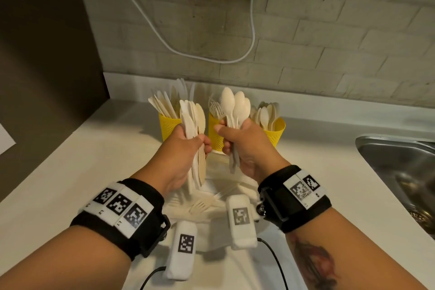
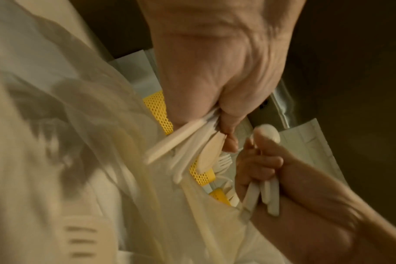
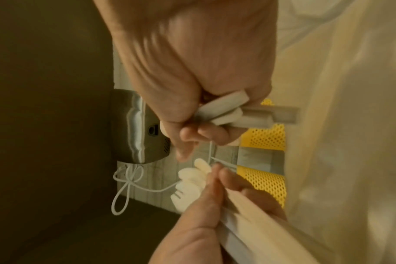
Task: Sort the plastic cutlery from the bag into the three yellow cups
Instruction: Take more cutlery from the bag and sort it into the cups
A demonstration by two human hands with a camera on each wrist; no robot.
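I count three yellow cups point(image 1: 170, 127) standing in a row on the desk point(image 1: 94, 160), one of knives, one of forks, one of spoons. My two hands are both full: my left hand point(image 1: 181, 148) grips one bundle of knives point(image 1: 193, 120), too many overlapping for me to number, and my right hand point(image 1: 244, 146) grips three spoons point(image 1: 231, 103). One white bag point(image 1: 211, 198) lies below them, with at least one fork point(image 1: 200, 205) inside. There is one sink point(image 1: 400, 167) and one white cable point(image 1: 164, 37).

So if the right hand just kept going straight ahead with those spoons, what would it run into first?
Probably the middle yellow cup, directly beyond the right hand and its spoons; depth is hard to judge.
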